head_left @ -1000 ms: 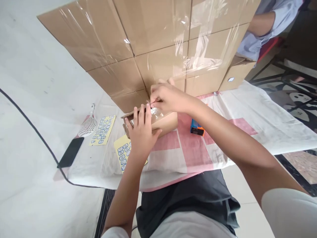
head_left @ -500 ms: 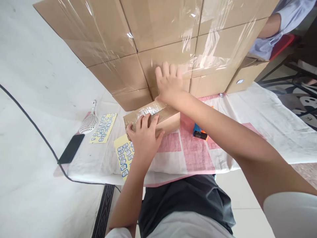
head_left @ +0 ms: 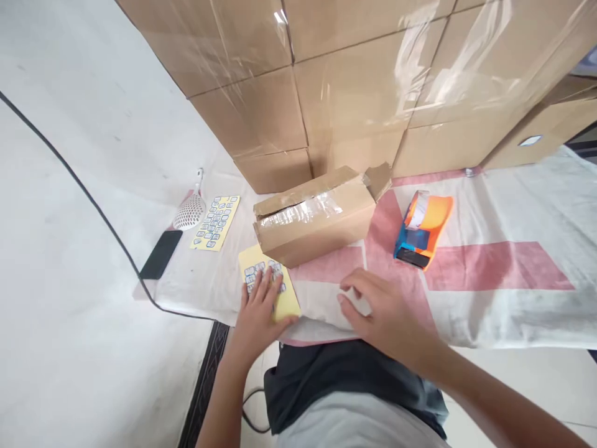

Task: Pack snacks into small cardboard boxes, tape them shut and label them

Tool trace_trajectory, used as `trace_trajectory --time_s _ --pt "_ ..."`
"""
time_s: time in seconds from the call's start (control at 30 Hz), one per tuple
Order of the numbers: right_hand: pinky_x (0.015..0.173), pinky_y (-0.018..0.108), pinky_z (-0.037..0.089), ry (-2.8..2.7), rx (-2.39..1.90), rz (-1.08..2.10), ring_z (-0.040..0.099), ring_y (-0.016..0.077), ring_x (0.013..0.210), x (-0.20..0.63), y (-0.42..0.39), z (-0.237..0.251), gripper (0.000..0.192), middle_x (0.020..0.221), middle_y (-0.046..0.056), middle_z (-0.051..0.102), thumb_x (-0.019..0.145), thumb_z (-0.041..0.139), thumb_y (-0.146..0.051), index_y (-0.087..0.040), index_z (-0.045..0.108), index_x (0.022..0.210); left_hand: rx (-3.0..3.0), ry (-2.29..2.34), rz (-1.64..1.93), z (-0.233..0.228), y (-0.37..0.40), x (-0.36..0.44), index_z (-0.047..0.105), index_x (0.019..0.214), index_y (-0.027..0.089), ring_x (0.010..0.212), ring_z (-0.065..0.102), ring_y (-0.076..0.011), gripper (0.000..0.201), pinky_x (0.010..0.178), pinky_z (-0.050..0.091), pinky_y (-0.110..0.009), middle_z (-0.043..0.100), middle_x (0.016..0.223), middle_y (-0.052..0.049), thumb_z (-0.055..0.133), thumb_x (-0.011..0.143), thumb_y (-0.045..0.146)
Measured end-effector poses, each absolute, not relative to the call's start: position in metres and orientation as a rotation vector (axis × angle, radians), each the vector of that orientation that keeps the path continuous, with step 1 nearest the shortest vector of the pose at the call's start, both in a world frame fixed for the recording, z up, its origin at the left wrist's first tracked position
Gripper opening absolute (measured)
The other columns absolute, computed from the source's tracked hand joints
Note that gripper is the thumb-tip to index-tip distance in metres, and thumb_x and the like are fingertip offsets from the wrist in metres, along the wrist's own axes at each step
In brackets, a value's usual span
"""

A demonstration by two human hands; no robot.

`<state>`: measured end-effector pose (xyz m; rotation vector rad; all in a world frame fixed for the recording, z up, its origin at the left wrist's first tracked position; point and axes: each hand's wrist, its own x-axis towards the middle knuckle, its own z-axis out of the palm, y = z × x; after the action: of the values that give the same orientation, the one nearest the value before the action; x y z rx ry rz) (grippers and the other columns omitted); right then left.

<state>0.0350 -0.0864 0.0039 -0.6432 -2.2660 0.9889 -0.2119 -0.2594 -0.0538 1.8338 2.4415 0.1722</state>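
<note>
Sticker sheet: a flat yellow card printed with rows of small blue-and-white labels, lying at the near edge of the cloth, its far end tucked just under the box. We see our left hand resting flat on it, fingers spread and pressed down, gripping nothing. Our right hand lies just to the right on bare cloth, fingers loosely curled and empty, apart from the sheet.

The box is a long brown carton of matte cardboard, sealed along its top with wrinkled clear tape; one end flap stands up at its right corner. A second sheet of the same yellow kind lies left of the box, near a white perforated scoop and a black phone at the cloth's left margin. A dark cable runs across the pale floor there.

Right of the box, well apart from both hands, sits an orange and blue tape gun. The cloth is white woven fabric with pink blocks, open and bare to the right. Behind everything rises a stack of cartons under glossy film, closing the far side.
</note>
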Motion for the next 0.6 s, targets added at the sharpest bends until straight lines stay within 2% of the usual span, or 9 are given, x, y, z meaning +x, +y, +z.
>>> trace_trajectory --time_s 0.1,0.17,0.23,0.33,0.4,0.5,0.6 --pt "0.063 0.031 0.048 -2.298 -0.975 1.554 0.060 0.0133 0.063 0.007 -0.113 -0.006 0.021 0.105 0.007 0.070 0.095 0.057 -0.031 -0.019 0.061 0.112 1.979 2.431 0.112 -0.059 -0.280 -0.189 0.030 0.163 0.029 0.159 0.020 -0.0367 0.074 0.124 0.021 -0.064 0.029 0.169 -0.012 0.061 0.096 0.038" --pt "0.062 0.030 0.047 -2.261 -1.054 1.800 0.060 0.0115 0.061 -0.006 -0.123 -0.005 0.030 0.121 0.010 0.068 0.097 0.055 -0.035 -0.019 0.057 0.122 1.956 2.495 0.147 -0.055 -0.290 -0.178 0.026 0.164 0.030 0.159 0.021 -0.0349 0.072 0.123 0.023 -0.065 0.033 0.168 -0.011 0.055 0.098 0.029" --pt "0.062 0.030 0.048 -2.251 -1.042 1.920 0.060 0.0109 0.061 -0.012 -0.131 -0.002 0.037 0.130 0.012 0.066 0.098 0.054 -0.037 -0.019 0.052 0.130 1.809 2.600 0.177 -0.052 -0.296 -0.171 0.019 0.166 0.027 0.159 0.019 -0.0390 0.079 0.119 0.027 -0.071 0.029 0.169 -0.015 0.058 0.097 0.034" --pt "0.066 0.031 0.050 -2.301 -1.023 2.002 0.060 0.0117 0.060 -0.015 -0.142 -0.003 0.042 0.132 0.014 0.066 0.097 0.054 -0.037 -0.018 0.049 0.134 1.603 2.690 0.161 -0.055 -0.299 -0.166 0.015 0.166 0.021 0.158 0.009 -0.0497 0.098 0.107 0.034 -0.081 0.015 0.171 -0.022 0.069 0.089 0.048" --pt "0.071 0.034 0.051 -2.348 -1.041 1.952 0.060 0.0121 0.059 -0.016 -0.149 -0.007 0.042 0.131 0.014 0.068 0.096 0.055 -0.035 -0.017 0.049 0.134 1.613 2.682 0.219 -0.060 -0.299 -0.164 0.019 0.165 0.020 0.157 0.012 -0.0497 0.094 0.106 0.040 -0.076 0.016 0.171 -0.023 0.070 0.089 0.040" --pt "0.075 0.037 0.052 -2.355 -1.065 1.804 0.058 0.0116 0.055 -0.014 -0.160 -0.015 0.039 0.125 0.014 0.072 0.095 0.055 -0.031 -0.017 0.051 0.132 1.739 2.655 0.481 -0.062 -0.297 -0.160 0.032 0.162 0.022 0.153 0.032 -0.0387 0.072 0.110 0.047 -0.060 0.036 0.166 -0.018 0.055 0.094 0.015" --pt "0.058 0.031 0.049 -2.116 -1.072 1.961 0.054 0.0096 0.050 -0.012 -0.168 -0.024 0.037 0.116 0.011 0.073 0.095 0.056 -0.038 -0.018 0.054 0.126 1.826 2.584 0.754 -0.056 -0.300 -0.152 0.043 0.156 0.025 0.143 0.047 -0.0278 0.068 0.113 0.047 -0.048 0.053 0.155 -0.012 0.042 0.092 0.000"
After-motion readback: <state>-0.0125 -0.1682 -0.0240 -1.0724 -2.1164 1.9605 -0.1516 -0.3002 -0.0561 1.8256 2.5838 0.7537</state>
